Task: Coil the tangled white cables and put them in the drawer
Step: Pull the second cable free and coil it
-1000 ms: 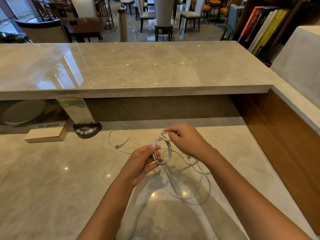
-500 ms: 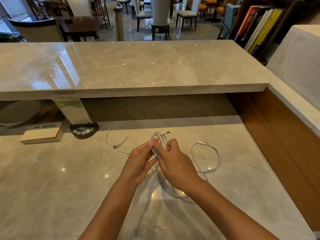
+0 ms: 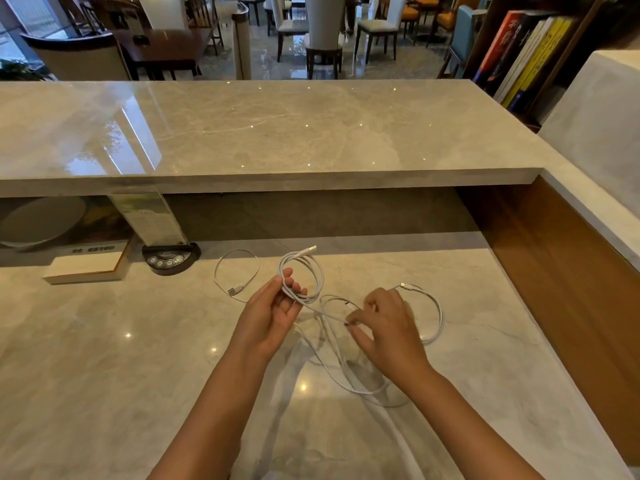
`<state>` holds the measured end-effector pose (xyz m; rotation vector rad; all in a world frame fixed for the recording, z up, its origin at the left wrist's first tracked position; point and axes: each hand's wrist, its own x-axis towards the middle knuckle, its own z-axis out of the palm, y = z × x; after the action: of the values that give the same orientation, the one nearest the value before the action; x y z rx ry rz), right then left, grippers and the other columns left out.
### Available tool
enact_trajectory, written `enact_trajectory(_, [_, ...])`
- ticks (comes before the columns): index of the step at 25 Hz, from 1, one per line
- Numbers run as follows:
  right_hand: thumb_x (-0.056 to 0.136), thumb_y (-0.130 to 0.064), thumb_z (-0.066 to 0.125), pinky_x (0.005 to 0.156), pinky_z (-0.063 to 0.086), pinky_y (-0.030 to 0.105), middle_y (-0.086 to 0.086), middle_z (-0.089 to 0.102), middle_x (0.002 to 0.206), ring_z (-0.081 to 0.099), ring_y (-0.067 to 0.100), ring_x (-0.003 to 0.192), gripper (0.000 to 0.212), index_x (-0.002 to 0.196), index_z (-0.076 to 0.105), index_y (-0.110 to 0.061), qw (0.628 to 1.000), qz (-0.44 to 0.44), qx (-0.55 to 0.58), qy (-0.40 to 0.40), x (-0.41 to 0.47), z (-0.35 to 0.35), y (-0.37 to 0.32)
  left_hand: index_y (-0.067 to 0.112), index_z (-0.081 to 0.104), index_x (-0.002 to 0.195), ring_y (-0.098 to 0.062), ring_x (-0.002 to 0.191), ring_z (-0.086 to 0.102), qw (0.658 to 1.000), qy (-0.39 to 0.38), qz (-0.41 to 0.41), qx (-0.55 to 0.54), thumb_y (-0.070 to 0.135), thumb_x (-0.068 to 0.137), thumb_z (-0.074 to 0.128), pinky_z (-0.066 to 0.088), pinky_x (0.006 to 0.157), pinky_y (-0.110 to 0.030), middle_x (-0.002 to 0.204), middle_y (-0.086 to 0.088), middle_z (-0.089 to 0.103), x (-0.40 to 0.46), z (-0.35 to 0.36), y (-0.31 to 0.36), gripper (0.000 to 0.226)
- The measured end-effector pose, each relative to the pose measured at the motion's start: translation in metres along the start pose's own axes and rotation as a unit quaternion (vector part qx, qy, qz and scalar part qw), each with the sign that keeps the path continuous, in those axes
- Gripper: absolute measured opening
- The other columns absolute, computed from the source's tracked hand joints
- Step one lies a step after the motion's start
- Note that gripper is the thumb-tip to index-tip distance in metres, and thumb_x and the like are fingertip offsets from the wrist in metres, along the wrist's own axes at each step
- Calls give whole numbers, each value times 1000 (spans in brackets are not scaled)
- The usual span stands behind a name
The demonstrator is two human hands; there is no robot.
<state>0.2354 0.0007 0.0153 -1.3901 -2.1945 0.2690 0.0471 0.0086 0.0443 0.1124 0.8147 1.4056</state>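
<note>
Above the lower marble counter point(image 3: 104, 375), my left hand point(image 3: 273, 313) holds a small coil of white cable point(image 3: 317, 271), whose plug sticks up at the far side. From the coil a strand runs right to my right hand point(image 3: 388, 327), which pinches it between thumb and fingertips. More loose white cable point(image 3: 438, 317) loops on the counter to the right and toward me, tangled under my right wrist. A second thin white cable point(image 3: 239, 271) lies in a loop left of the coil. No drawer is in view.
A white book point(image 3: 86, 268) and a round black base with buttons point(image 3: 169, 259) holding a clear sign stand at the back left. A raised marble ledge point(image 3: 277, 140) overhangs the back. A wooden wall panel point(image 3: 554, 278) bounds the right side.
My right hand has left the coil and moved right and down along the strand. The coil in my left hand has grown wider, with its plug now pointing up.
</note>
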Motion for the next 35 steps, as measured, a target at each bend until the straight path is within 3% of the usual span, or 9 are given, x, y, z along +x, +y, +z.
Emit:
enact_trajectory(3, [80,-18,61,57,39,20,-11,60,63,58,13,64,10,77,70,-21,964,224,120,-79,5,-12,0,4,59,95,-10,55,61,999,-32,-30,-7,10,98,37,58,72,-28,58,-2,59,-2,-1,-9,23])
enact_trajectory(6, [81,-17,66,52,45,23,-1,69,72,58,9,53,7,76,71,-15,845,388,367,-24,11,-13,3,4,58,94,-9,52,54,997,-58,-44,4,10,98,35,58,69,-27,60,-1,54,-3,2,-13,24])
enact_trajectory(10, [84,-3,62,34,35,17,9,64,72,48,7,39,5,85,58,-2,642,488,587,71,27,-12,11,4,59,91,-9,52,51,994,-80,-61,38,11,97,37,56,62,-26,62,-1,50,-10,3,-17,24])
enact_trajectory(12, [86,2,57,33,36,15,11,65,74,48,5,37,3,86,57,-1,602,493,622,91,34,-18,17,5,59,88,-9,51,50,993,-87,-62,44,10,93,40,56,61,-26,60,-1,50,-13,3,-19,21])
enact_trajectory(19, [82,7,55,42,38,19,3,64,58,46,10,41,14,87,65,-2,810,347,459,-116,31,-27,7,6,60,79,-8,47,46,988,-108,-100,40,12,82,47,54,59,-23,56,0,47,-14,10,-14,15])
enact_trajectory(23, [86,7,46,52,40,25,-1,61,55,51,14,49,21,87,64,-2,828,265,482,-106,25,-27,1,5,55,82,-7,43,46,988,-83,-125,21,11,91,40,56,60,-23,54,0,47,-10,10,-18,18])
enact_trajectory(26, [85,8,44,58,47,30,5,63,71,58,18,55,28,95,48,-19,830,244,500,-47,17,-24,-8,5,55,82,-7,43,46,989,-67,-133,9,11,97,35,57,62,-24,54,0,48,-8,9,-19,26])
enact_trajectory(30, [83,-1,59,64,50,31,0,55,83,55,16,66,51,95,35,-44,912,143,385,12,8,-12,-14,4,56,79,-7,42,45,991,-51,-123,1,9,97,36,56,61,-25,52,-1,48,-5,12,-25,28])
enact_trajectory(35, [87,-16,53,63,47,20,-12,55,88,54,9,74,31,94,50,-46,945,87,309,64,9,-5,-15,2,57,80,-8,42,47,992,-40,-123,0,9,98,36,55,64,-26,52,-2,50,-6,16,-28,29])
